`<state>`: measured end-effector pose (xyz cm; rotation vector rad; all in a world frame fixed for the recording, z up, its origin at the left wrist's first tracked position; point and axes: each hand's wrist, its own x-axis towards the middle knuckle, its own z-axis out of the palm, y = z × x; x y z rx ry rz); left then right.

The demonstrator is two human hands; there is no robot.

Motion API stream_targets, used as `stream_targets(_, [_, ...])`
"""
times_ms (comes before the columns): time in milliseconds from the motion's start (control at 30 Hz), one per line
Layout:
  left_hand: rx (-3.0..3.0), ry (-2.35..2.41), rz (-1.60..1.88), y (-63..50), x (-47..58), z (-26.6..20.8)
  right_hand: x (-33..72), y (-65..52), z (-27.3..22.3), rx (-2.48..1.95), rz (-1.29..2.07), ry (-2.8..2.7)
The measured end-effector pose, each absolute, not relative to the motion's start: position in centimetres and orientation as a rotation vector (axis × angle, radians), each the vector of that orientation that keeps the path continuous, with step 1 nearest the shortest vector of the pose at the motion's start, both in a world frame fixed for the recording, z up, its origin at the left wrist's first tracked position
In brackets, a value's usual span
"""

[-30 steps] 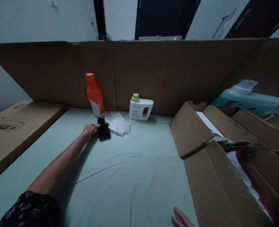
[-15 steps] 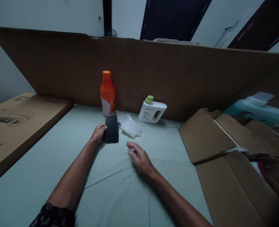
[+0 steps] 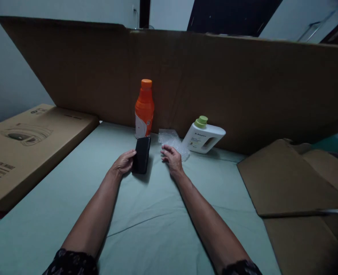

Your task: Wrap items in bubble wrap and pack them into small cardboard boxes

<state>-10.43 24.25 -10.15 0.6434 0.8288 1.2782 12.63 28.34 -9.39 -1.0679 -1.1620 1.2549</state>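
Note:
My left hand (image 3: 124, 162) grips a black smartphone (image 3: 142, 156) by its left edge, thumb on the near face. The phone is tilted up off the sheet, just in front of an orange bottle (image 3: 145, 109) with an orange cap, and covers part of its base. My right hand (image 3: 172, 159) has loosely bent fingers, apart, with nothing visible in them. Its fingertips lie over the near left part of a clear bubble wrap piece (image 3: 169, 137); I cannot tell whether they touch it. Right of the wrap stands a white jug-like bottle (image 3: 205, 138) with a green cap.
A pale green sheet (image 3: 146, 244) covers the surface. Behind the bottles rises a tall cardboard panel (image 3: 229, 84). A flat printed carton (image 3: 39, 141) lies at the left, and open cardboard flaps (image 3: 289, 179) are at the right.
My left hand has lifted and tilted the phone off the sheet. My right hand has moved forward to the bubble wrap. The camera view has shifted, moving the scene to the right.

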Motion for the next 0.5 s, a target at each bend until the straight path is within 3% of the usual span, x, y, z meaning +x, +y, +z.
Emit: stream_targets(500, [0.648,0.955,1.442,24.2,-8.1,-9.9,9.1,22.8,-11.0,-0.935,1.273,-1.299])
